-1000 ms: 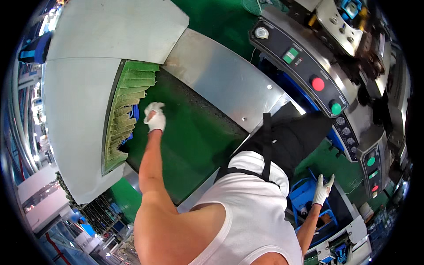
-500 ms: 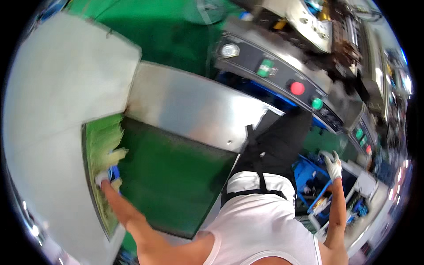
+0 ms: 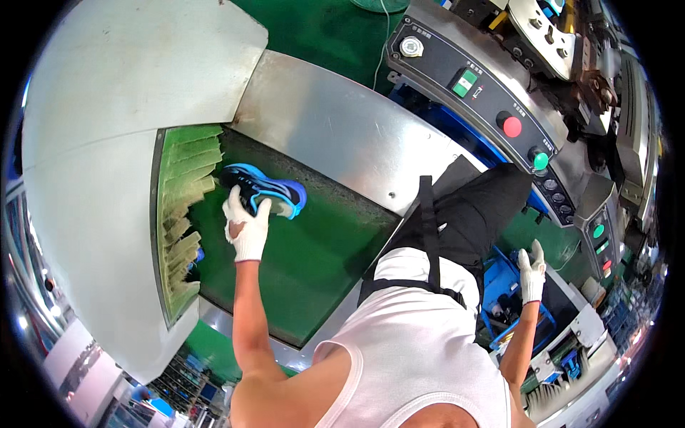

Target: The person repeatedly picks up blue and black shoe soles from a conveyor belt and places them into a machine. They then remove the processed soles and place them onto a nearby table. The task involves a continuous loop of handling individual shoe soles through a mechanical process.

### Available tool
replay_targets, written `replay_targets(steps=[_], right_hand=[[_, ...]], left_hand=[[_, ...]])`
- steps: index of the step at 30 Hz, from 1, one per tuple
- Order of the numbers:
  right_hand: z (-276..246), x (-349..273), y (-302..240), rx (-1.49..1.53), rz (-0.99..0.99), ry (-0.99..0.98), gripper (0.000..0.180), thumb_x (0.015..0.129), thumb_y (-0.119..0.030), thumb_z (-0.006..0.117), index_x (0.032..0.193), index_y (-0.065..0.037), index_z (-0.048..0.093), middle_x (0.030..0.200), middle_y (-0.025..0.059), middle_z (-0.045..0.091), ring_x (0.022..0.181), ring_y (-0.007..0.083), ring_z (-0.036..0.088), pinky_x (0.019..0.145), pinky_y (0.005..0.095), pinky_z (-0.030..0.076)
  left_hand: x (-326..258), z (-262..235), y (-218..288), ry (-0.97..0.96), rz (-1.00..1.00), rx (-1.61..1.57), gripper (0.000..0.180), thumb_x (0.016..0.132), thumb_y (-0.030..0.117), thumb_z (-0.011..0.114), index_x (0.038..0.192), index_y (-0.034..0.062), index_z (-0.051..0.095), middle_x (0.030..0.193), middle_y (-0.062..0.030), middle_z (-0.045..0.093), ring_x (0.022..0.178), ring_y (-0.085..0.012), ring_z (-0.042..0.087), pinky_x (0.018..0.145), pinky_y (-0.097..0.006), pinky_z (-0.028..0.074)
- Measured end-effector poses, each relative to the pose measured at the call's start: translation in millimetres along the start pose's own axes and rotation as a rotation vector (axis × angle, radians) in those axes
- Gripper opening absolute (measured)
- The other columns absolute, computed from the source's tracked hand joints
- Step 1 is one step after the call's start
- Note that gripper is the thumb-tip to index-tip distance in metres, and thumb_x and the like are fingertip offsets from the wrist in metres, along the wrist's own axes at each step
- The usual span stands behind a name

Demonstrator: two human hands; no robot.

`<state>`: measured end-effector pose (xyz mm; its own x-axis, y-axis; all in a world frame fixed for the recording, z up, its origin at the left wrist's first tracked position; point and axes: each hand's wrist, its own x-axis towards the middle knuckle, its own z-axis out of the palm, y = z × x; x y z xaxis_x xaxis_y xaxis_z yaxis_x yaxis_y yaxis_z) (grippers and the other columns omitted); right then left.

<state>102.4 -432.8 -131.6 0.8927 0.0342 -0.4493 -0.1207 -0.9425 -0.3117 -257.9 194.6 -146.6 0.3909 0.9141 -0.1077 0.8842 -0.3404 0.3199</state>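
Left hand (image 3: 246, 230), in a white knit glove with a hole showing skin at the back, had hold of a low dark shoe with bright blue and purple edging (image 3: 261, 187). Fingers lay over the shoe's left end, thumb apart from them at the near edge; grip partly closed. Shoe was over the far part of a flat green belt (image 3: 292, 264), near its dark far edge; could not tell whether it rested on the belt or was lifted off it.

Left of the shoe: a curtain of frayed yellow-green strips (image 3: 187, 178) across the opening of a large pale grey housing (image 3: 93, 214). A small blue object (image 3: 198, 255) showed at the strips' lower part, mostly hidden.

Beyond the belt ran a broad bare-metal plate (image 3: 321, 125). To the right, a black control panel (image 3: 464, 93) bore a red round button (image 3: 511, 127) and a green round one.

Right hand (image 3: 531, 272), also white-gloved, was out to the side, partly open, thumb and fingers apart, nothing visible in it. It was near a blue frame-sided cart (image 3: 502, 282); contact could not be told.
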Motion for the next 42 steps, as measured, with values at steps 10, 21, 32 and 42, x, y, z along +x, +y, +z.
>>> replay_targets(steps=[10,21,32,42], right_hand=[[33,-61,-302,0.282,-0.922,-0.382,0.077,0.087,-0.035,0.082,0.147,0.004,0.053,0.145,0.0291,0.059,0.135,0.0424,0.06,0.115,0.0466,0.048],[26,-47,-298,0.562,-0.996,-0.322,0.058,0.086,-0.035,0.079,0.131,-0.003,0.061,0.107,0.0211,0.072,0.099,0.04,0.073,0.08,0.0497,0.059],[-60,-81,-132,1.471,-0.312,-0.237,0.084,0.084,-0.031,0.086,0.154,0.001,0.052,0.148,0.0114,0.061,0.132,0.0218,0.057,0.116,0.0394,0.041],[-21,-116,-81,1.828,0.071,-0.137,0.09,0.078,-0.008,0.083,0.156,0.008,0.041,0.146,0.0169,0.061,0.124,0.0266,0.066,0.11,0.0425,0.053]], left_hand=[[29,-12,36,0.024,0.523,0.018,0.012,0.1,0.019,0.068,0.105,0.0085,0.067,0.106,-0.0144,0.067,0.097,-0.038,0.068,0.084,-0.046,0.054],[-54,-35,351,-0.557,1.132,-0.36,0.03,0.091,0.021,0.078,0.114,0.0033,0.069,0.11,-0.0171,0.07,0.101,-0.037,0.071,0.089,-0.044,0.057],[131,-29,675,0.126,1.191,-0.22,0.072,0.096,0.044,0.074,0.146,-0.0028,0.054,0.144,-0.0272,0.058,0.132,-0.0385,0.06,0.113,-0.045,0.047],[193,61,784,-0.034,0.806,0.158,0.089,0.079,0.053,0.082,0.141,-0.0005,0.049,0.138,-0.0283,0.064,0.127,-0.0444,0.064,0.109,-0.05,0.05]])
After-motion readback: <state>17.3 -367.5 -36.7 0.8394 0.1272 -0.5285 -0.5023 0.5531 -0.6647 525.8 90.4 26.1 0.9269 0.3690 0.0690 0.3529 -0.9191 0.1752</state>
